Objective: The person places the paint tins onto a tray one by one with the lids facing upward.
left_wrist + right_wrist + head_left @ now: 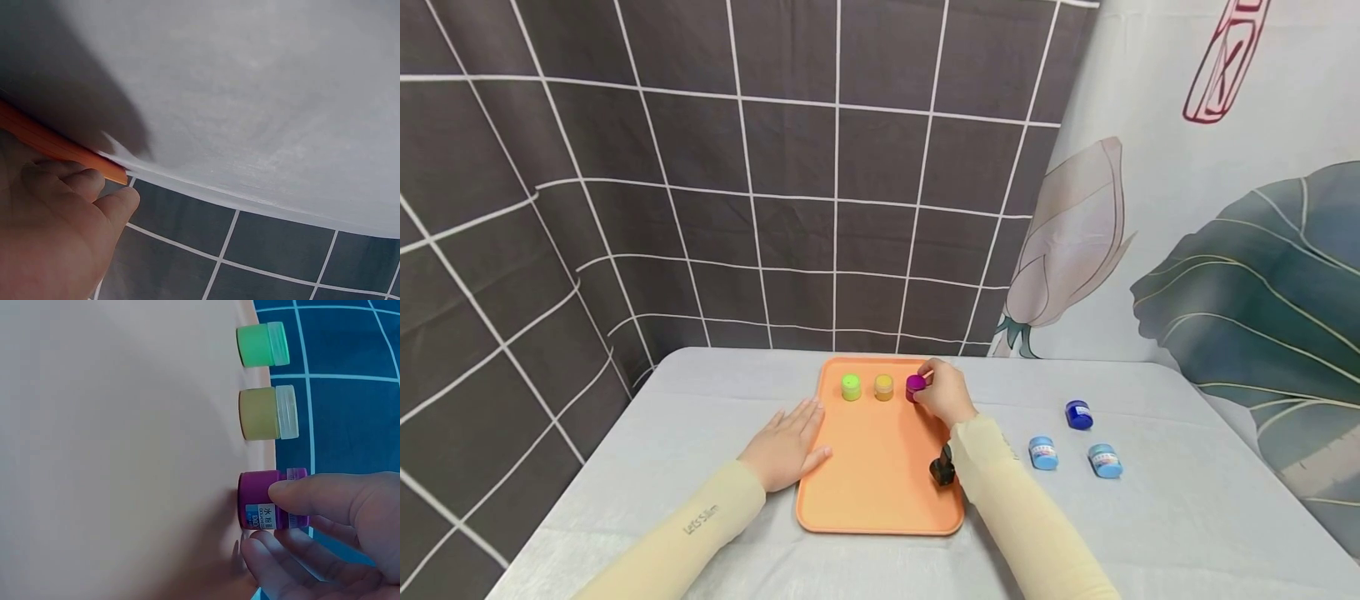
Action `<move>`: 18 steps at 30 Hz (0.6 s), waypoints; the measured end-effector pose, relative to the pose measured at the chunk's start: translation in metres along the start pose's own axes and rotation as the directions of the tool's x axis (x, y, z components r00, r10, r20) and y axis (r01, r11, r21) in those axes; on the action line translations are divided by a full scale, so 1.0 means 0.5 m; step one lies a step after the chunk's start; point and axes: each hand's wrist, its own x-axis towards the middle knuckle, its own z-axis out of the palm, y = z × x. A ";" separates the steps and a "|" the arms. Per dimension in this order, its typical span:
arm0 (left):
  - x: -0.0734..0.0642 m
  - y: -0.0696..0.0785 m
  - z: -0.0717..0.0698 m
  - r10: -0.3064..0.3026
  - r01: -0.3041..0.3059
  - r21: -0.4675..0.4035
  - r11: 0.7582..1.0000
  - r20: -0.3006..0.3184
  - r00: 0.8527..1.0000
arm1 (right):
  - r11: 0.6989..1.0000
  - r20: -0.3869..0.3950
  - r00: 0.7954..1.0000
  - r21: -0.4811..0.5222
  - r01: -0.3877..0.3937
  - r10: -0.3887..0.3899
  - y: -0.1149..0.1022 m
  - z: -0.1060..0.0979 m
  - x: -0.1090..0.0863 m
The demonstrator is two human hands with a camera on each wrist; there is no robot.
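Note:
My right hand (947, 394) pinches a purple paint jar (259, 497) between thumb and fingers at the far right corner of the orange tray (872, 475). The jar stands upright with its base on the tray, its label facing the wrist camera. In a row beside it stand a yellow paint jar (883, 387) and a bright green paint jar (851, 387), both with lids on. My left hand (784, 446) lies flat with straight fingers on the tray's left edge; the left wrist view shows its fingers (119, 206) by the orange rim.
On the white-covered table (700, 417), right of the tray, lie a dark blue paint jar (1078, 415) and two light blue paint jars, one nearer (1042, 452) and one farther right (1105, 460). A dark gridded cloth (790, 233) hangs behind the table.

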 end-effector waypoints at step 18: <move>0.004 -0.005 0.005 0.004 -0.004 0.009 1.000 0.000 1.000 | 0.998 -0.030 0.998 -0.028 0.055 -0.056 -0.023 -0.045 -0.018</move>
